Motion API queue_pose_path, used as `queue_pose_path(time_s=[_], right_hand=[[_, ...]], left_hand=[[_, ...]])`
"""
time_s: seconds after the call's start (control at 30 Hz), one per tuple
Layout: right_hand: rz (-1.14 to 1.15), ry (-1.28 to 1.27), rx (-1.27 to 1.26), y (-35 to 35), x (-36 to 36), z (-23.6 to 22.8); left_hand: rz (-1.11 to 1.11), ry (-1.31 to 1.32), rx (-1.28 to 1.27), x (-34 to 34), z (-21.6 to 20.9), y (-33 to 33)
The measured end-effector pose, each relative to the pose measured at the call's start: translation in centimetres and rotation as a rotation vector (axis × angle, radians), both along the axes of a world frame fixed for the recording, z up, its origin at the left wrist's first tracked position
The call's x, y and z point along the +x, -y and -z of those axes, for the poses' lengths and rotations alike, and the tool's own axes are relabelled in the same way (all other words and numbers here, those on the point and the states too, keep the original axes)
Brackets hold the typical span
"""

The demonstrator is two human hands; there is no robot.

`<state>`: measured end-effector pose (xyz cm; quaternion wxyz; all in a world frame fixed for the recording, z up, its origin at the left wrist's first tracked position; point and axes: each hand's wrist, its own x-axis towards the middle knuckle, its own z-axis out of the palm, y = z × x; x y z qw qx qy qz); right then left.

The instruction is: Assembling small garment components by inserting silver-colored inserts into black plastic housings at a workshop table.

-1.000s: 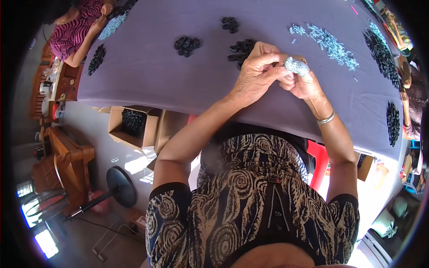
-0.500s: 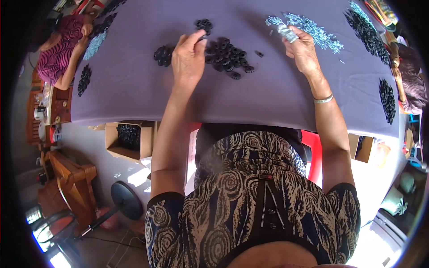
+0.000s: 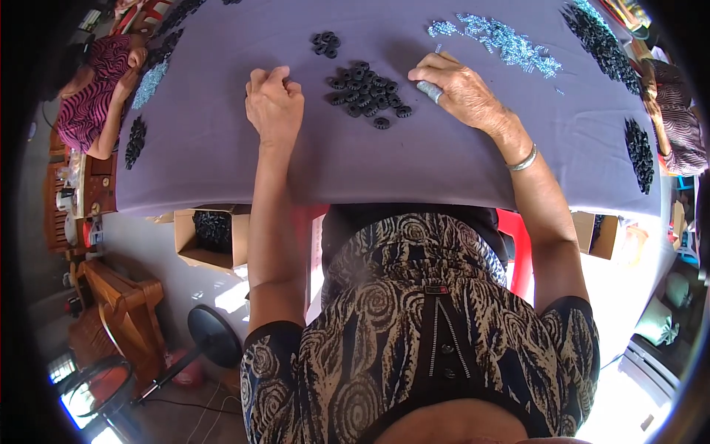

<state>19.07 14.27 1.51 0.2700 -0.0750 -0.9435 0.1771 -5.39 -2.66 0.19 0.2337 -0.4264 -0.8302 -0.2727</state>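
My left hand point(image 3: 274, 103) is closed over the left part of the cloth, with a small black part point(image 3: 288, 79) showing at its fingertips. The rest of its grip is hidden. To its right lies a heap of small black toothed wheels point(image 3: 362, 90), and a smaller cluster of the same wheels point(image 3: 324, 44) sits farther back. My right hand point(image 3: 462, 92) has its fingers pinched just right of the heap; what they hold is hidden. A grey wrap point(image 3: 429, 91) covers one of its digits. Beyond it spreads a pile of small silvery-blue springs point(image 3: 514, 48).
A purple cloth point(image 3: 414, 174) covers the table. People sit at the left point(image 3: 100, 96) and right point(image 3: 674, 111), beside piles of black parts point(image 3: 640, 155). Below the table edge stands an open cardboard box point(image 3: 211, 235) of black parts. A round-based black stand point(image 3: 213, 329) is lower left.
My left hand has moved left and nearer, from the far cluster to where a small black pile lay, which it now hides. My right hand has left the springs, moving left and nearer, toward the wheels.
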Motion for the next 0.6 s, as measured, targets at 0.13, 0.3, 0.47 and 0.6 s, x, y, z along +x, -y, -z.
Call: queue_pose_path(time_s=[0.13, 0.3, 0.47, 0.6], right_hand=[[0.011, 0.069, -0.008, 0.3, 0.0, -0.1], [0.044, 0.071, -0.012, 0.3, 0.1, -0.2], [-0.053, -0.034, -0.046, 0.7, -0.2, -0.9], [-0.129, 0.049, -0.002, 2.1, -0.4, -0.8]], left_hand=[[0.051, 0.004, 0.051, 0.6, -0.2, -0.3], [0.196, 0.149, 0.096, 1.5, -0.5, -0.5], [0.314, 0.231, 0.201, 2.4, -1.2, -1.0], [0.409, 0.591, 0.441, 4.7, -2.4, -1.5]])
